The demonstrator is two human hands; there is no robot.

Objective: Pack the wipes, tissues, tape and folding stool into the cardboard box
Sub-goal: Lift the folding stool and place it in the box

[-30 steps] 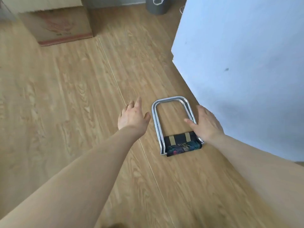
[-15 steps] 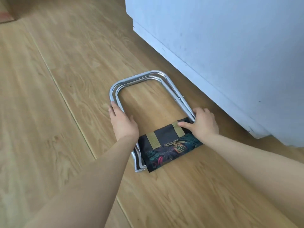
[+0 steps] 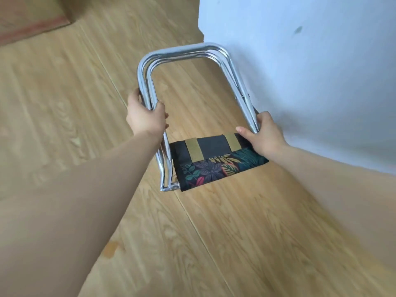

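The folding stool (image 3: pixel 214 161) is folded flat: a chrome tube frame with a black leaf-print fabric seat and two tan straps at its near end. It is lifted off the wooden floor, its curved end pointing away from me. My left hand (image 3: pixel 145 115) is wrapped around the left frame tubes. My right hand (image 3: pixel 262 133) grips the right tubes where they meet the fabric. The cardboard box (image 3: pixel 27 20) shows only as a brown corner with a red strip at the top left. Wipes, tissues and tape are out of sight.
A pale blue-white wall or cabinet face (image 3: pixel 310 71) stands close on the right, just behind the stool's right side. Wood-plank floor (image 3: pixel 64 125) stretches left and toward me.
Both hands went from reaching for the stool to closing on its side tubes. The stool has risen off the floor and come closer to the camera.
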